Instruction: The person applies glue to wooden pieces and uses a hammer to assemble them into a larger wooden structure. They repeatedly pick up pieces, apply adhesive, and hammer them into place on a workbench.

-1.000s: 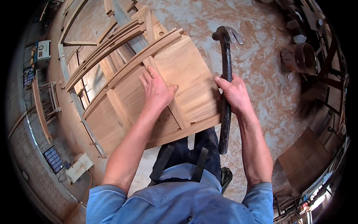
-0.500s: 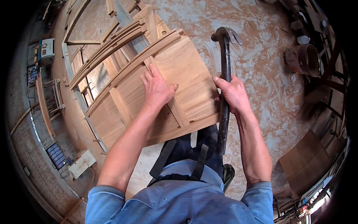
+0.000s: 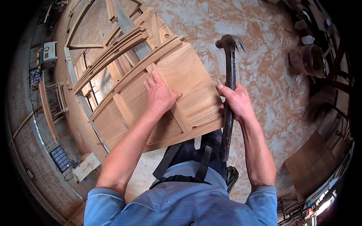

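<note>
A pale wooden panel [image 3: 186,69] with a curved rail [image 3: 139,69] and cross battens lies tilted in front of me, its near edge by my legs. My left hand [image 3: 159,93] rests on one batten [image 3: 181,118], fingers stretched up along it and thumb out to the right. To the right of the panel, my right hand [image 3: 239,101] grips a dark claw hammer [image 3: 229,67] around the middle of its handle. The hammer stands lengthwise in the view, head away from me and claw to the right. The handle's end is beside my right thigh.
Several curved wooden strips [image 3: 109,58] and a wooden frame with blue-grey bars [image 3: 126,19] lie beyond the panel to the left. A rusty bucket [image 3: 307,60] stands at the far right. A brown board [image 3: 311,160] leans at the lower right. The floor [image 3: 264,45] is stained and patchy.
The whole view has shifted slightly, so panel and hammer appear a little lower. Both hands keep their places, the left on the batten and the right on the hammer.
</note>
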### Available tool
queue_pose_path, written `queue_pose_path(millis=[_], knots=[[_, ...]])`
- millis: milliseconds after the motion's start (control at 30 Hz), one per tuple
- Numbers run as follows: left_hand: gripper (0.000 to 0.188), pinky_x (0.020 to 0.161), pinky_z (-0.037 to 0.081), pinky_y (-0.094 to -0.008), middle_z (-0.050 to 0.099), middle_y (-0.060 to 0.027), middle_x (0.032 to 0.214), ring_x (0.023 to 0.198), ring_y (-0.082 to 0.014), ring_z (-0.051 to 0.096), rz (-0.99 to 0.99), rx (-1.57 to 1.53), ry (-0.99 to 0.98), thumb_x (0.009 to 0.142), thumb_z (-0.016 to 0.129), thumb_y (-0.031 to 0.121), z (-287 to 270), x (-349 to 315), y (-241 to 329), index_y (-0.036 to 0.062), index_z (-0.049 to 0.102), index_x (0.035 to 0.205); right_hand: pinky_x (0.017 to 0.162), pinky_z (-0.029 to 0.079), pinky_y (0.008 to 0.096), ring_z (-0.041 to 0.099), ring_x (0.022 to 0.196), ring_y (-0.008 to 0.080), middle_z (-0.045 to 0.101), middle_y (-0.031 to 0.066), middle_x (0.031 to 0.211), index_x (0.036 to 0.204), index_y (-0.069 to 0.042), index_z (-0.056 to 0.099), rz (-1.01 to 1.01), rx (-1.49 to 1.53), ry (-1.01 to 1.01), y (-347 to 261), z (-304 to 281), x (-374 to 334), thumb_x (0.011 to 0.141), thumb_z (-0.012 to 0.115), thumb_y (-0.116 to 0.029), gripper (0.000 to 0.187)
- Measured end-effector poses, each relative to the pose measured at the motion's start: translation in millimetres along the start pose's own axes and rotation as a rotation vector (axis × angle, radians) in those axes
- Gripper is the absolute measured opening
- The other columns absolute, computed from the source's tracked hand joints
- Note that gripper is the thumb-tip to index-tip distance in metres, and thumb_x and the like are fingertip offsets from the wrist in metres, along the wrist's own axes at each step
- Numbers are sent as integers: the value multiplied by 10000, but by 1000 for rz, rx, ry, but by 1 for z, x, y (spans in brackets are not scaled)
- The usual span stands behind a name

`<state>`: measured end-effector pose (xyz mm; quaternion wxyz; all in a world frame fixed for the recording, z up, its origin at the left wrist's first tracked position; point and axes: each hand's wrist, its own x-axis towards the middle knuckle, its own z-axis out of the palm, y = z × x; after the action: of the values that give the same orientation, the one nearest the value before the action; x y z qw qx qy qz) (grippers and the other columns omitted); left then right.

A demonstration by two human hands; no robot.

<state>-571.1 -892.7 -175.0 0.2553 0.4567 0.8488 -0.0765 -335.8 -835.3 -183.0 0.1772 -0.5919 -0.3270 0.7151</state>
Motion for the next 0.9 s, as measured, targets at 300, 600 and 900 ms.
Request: queue_pose_path(millis=[300,600,900], knots=[[1183,1166,262,-443,309,-320,1450,1385,-476,266,-132,-22,-16,669,857,302,-8,1,11,-105,100,1482,455,449,266,517,473,102,556,11,655,944,11,555,-39,-152,24,-9,-40,-14,900,657,-221,257],[1169,1148,297,-444,343,-313,1412,1363,-467,301,-139,6,-10,672,854,277,-9,1,13,-103,98,1479,415,483,244,539,483,89,571,16,693,976,-60,491,107,147,-68,-1,-61,-40,1000,537,-263,209],[1150,1158,274,-474,324,-335,1419,1373,-503,273,-117,-56,-2,679,850,257,-7,1,9,-97,99,1475,352,450,264,497,412,107,515,25,629,1000,-57,463,320,33,-230,3,-57,-40,1024,468,-364,308]])
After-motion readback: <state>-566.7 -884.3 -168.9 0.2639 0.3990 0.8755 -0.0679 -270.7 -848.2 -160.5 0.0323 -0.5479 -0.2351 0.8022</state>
